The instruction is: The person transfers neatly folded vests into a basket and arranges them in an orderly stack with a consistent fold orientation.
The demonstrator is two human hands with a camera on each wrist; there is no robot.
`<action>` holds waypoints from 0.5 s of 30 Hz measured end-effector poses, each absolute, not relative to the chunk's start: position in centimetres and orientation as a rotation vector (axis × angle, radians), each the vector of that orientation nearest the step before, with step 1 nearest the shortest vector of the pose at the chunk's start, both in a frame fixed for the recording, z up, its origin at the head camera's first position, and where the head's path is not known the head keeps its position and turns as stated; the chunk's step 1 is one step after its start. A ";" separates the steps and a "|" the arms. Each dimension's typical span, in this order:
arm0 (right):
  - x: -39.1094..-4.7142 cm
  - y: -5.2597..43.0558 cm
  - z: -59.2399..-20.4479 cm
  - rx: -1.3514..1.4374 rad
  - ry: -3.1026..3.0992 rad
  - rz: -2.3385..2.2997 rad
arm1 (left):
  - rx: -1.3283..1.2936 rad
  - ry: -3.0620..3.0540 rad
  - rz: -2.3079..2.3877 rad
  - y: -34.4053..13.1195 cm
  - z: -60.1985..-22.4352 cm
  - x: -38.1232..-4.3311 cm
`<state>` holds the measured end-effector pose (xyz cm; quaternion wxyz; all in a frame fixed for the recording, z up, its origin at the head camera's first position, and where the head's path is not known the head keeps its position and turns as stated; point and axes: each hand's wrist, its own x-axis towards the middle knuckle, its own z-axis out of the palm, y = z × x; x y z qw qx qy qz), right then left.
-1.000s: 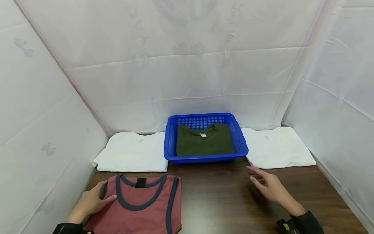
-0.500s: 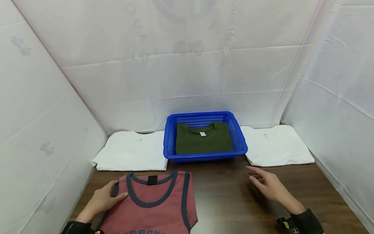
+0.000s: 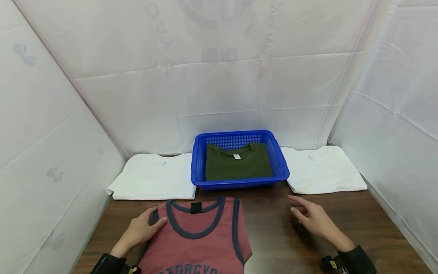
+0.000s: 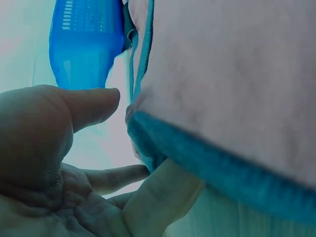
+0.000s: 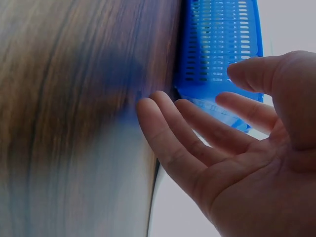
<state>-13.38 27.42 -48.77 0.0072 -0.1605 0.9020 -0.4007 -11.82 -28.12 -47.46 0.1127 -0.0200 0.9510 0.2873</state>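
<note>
"Where to look for the red shirt (image 3: 195,249)?"
"In front of the blue basket (image 3: 237,186), on or just above the worktop (image 3: 270,228); cannot tell which."
"And doing what with the left hand (image 3: 138,230)?"
"Touching one shoulder of it, with fingers (image 4: 160,200) partly tucked under the edge and thumb apart in the wrist view; cannot tell whether pinching."
"With the right hand (image 3: 318,219)?"
"Hovering near a white shirt (image 3: 323,173), with fingers loosely extended, apart from the thumb."

Your tank top (image 3: 202,247): dusty red, slate-blue trim and lettering, black neck label (image 3: 196,207)
Your basket (image 3: 239,184): blue, slotted pattern
Basketed shirt (image 3: 239,170): dark green, white tag (image 3: 237,156)
Left shirt (image 3: 154,180), right shirt (image 3: 325,173): white
Your desk (image 3: 273,236): brown, wood-grained
</note>
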 end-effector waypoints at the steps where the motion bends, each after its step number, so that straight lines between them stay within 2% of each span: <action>1: -13.4 27.4 -48.8 -0.485 2.792 -1.262 | -0.060 2.780 0.862 -27.8 -47.5 -11.9; 15: -13.8 26.8 -49.2 -0.376 2.530 -1.350 | -0.082 2.748 0.976 -23.3 -47.5 -12.1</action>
